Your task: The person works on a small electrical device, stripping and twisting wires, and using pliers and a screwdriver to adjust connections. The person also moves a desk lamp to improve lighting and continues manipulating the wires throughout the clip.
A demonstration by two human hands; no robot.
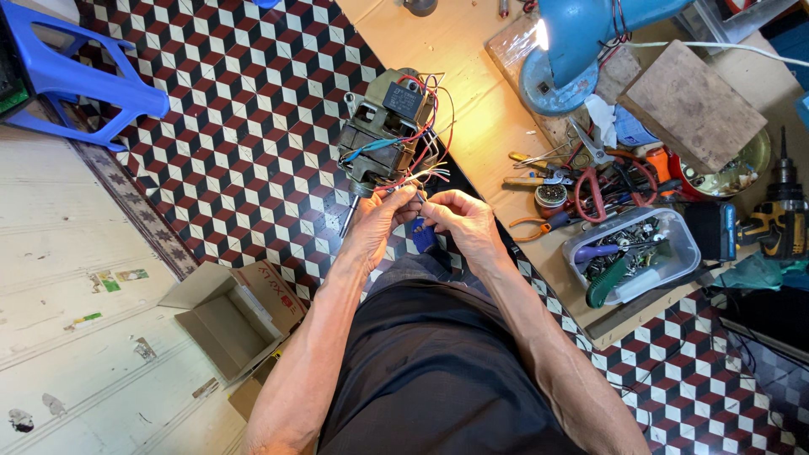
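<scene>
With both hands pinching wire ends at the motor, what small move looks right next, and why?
Probably twist the pinched wire ends together. The left hand and right hand meet fingertip to fingertip on thin leads trailing from the electric motor, and no tool is in either hand; the pliers lie untouched on the wooden table.

Fingertips of the left hand (pixel 381 221) and right hand (pixel 459 221) hide the wire ends; the lamp (pixel 590 29) and blue stool (pixel 76 80) are cut off at the edges.
</scene>
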